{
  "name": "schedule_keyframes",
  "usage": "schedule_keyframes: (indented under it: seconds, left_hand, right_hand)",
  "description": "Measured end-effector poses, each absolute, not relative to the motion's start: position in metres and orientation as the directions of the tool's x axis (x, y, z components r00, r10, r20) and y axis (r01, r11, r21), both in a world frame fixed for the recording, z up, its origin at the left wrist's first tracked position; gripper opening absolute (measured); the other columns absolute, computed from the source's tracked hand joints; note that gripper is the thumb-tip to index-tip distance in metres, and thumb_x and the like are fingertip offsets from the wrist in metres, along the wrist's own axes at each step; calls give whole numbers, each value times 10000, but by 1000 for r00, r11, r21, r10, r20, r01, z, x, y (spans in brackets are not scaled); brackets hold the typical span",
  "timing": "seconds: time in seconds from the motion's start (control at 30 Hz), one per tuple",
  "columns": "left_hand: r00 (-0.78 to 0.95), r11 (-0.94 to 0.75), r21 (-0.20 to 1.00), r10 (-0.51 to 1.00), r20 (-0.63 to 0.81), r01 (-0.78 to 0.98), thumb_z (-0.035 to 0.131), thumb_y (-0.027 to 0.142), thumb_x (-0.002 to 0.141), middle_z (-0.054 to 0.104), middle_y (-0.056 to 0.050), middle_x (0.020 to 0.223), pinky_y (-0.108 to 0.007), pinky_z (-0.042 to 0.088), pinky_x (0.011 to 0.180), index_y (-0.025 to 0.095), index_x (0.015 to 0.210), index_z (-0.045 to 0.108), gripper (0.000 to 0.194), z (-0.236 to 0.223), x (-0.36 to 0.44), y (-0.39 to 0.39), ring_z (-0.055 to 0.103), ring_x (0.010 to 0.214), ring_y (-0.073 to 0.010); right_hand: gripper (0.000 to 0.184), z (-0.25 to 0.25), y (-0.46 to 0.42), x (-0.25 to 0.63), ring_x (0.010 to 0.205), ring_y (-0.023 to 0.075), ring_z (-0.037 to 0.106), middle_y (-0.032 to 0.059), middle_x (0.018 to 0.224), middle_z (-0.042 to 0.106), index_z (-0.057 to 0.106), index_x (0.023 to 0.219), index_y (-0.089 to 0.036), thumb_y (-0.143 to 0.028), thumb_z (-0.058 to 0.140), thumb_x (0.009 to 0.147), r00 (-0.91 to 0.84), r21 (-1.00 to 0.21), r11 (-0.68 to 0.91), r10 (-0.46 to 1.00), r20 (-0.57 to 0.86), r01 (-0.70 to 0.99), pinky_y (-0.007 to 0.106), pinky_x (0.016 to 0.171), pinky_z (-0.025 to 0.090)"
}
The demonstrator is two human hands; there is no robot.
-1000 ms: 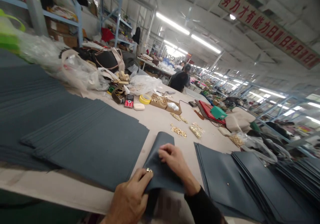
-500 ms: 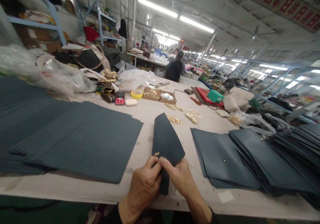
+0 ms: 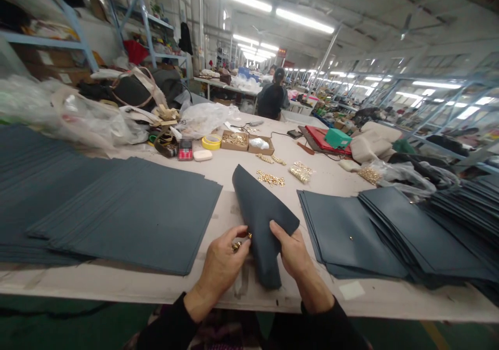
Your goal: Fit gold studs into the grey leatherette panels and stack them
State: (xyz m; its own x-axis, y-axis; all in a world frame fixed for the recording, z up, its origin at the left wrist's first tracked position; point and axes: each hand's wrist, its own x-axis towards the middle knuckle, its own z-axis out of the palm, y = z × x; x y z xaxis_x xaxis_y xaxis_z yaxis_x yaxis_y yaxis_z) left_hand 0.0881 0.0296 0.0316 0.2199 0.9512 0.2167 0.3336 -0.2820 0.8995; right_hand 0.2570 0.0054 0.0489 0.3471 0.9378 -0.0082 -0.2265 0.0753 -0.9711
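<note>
A curled dark blue-grey leather-like panel (image 3: 262,220) stands up between my hands over the table's near edge. My right hand (image 3: 295,254) grips its right side, the thumb lying on the face toward me. At its left edge my left hand (image 3: 223,260) is closed, with small gold metal fittings (image 3: 236,246) in the fingers and a gold piece at the fingertips beside the panel. Beyond the panel lies a loose heap of gold fittings (image 3: 270,178). A clear bag of similar fittings (image 3: 301,171) is to its right.
Flat stacked panels (image 3: 132,215) cover the left side. More panels (image 3: 346,230), one bearing a gold stud (image 3: 351,238), lie at right. Farther back are cardboard boxes of parts (image 3: 235,140), yellow tape (image 3: 211,142), plastic bags (image 3: 210,118) and a green box (image 3: 337,138). A person (image 3: 272,100) sits beyond.
My hands have moved apart; the right slid outward along the panel. The panel has turned and tilted, its lower end shifting right. More gold pieces show in my left fingers.
</note>
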Motion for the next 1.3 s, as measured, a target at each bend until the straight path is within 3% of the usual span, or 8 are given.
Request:
schedule_keyframes:
  seconds: [0.3, 0.6, 0.83, 0.93, 1.07, 1.13, 1.2, 1.3]
  left_hand:
    - [177, -142, 966, 979, 104, 215, 583, 428, 799, 774, -35, 873, -273, 577, 712, 185, 966, 748, 338, 22, 100, 31, 721, 768, -212]
    - [129, -56, 947, 992, 15, 317, 604, 526, 687, 763, -23, 774, -280, 544, 660, 210, 852, 757, 388, 18, 101, 41, 694, 701, -221]
    - [129, -72, 955, 991, 36, 287, 627, 477, 687, 768, -19, 838, -323, 518, 784, 234, 805, 752, 298, 29, 93, 43, 686, 803, -233]
    - [152, -46, 971, 988, 11, 234, 629, 453, 701, 765, -25, 837, -322, 512, 775, 216, 808, 752, 288, 29, 89, 45, 684, 809, -229]
    - [136, 3, 983, 990, -28, 184, 648, 431, 712, 752, -30, 776, -304, 508, 731, 184, 827, 756, 292, 25, 85, 47, 675, 750, -207]
    - [116, 22, 987, 992, -41, 157, 649, 419, 719, 747, -34, 774, -294, 500, 714, 174, 832, 753, 289, 24, 85, 48, 666, 737, -196]
    - [103, 35, 990, 993, -49, 134, 655, 405, 717, 741, -38, 765, -290, 491, 701, 165, 831, 751, 283, 24, 84, 49, 655, 724, -189]
    - [114, 48, 994, 992, -59, 98, 671, 402, 705, 736, -43, 760, -288, 484, 690, 154, 833, 748, 289, 26, 84, 48, 646, 709, -183]
  right_hand:
    - [330, 49, 8, 242, 978, 250, 680, 67, 1032, 739, 726, 998, -172, -391, 726, 751, 337, -966, 73, 941, -16, -250, 371, 909, 539]
    - [344, 66, 18, 255, 826, 231, 693, 53, 939, 747, 713, 953, -166, -360, 766, 673, 419, -922, 163, 908, 1, -352, 354, 783, 581]
    - [471, 112, 8, 386, 906, 235, 684, 68, 962, 737, 666, 982, -165, -281, 810, 548, 828, -940, 314, 557, 67, -136, 403, 834, 575]
    - [539, 117, -13, 448, 997, 272, 666, 113, 1116, 695, 640, 1092, -159, -287, 740, 578, 923, -979, 203, 375, 82, 4, 439, 827, 572]
    - [772, 108, -48, 495, 1280, 420, 473, 283, 1357, 515, 531, 1344, -89, -290, 725, 624, 943, -864, -393, 231, 240, 316, 564, 1016, 404]
    - [909, 99, -60, 494, 1369, 438, 344, 331, 1439, 392, 407, 1448, -32, -293, 730, 639, 874, -694, -532, 270, 405, 486, 548, 1101, 288]
    - [867, 89, -62, 472, 1275, 434, 473, 317, 1362, 495, 428, 1441, -40, -369, 687, 682, 798, -614, -510, 417, 436, 602, 557, 1076, 325]
    - [633, 75, -48, 404, 858, 330, 698, 179, 999, 720, 673, 1167, -119, -510, 691, 670, 653, -805, -273, 736, 178, 527, 524, 864, 515]
